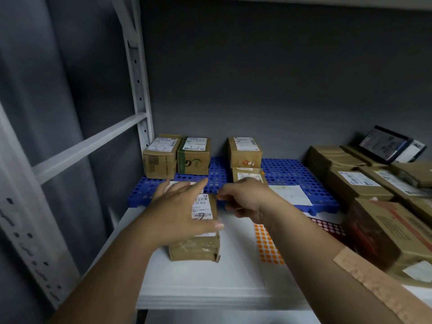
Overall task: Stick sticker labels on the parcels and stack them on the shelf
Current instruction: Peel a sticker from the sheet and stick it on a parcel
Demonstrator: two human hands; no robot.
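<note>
The left hand [184,210] covered much of the brown cardboard parcel's [198,244] white label [202,208], its print too blurred to read.

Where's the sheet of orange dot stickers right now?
In the head view, the sheet of orange round stickers lies flat on the white shelf board, right of the brown cardboard parcel and partly under the right forearm.

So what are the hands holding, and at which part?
The right hand pinches a small orange sticker by its edge. The left hand rests on top of the parcel, fingers straight, gripping nothing.
</note>
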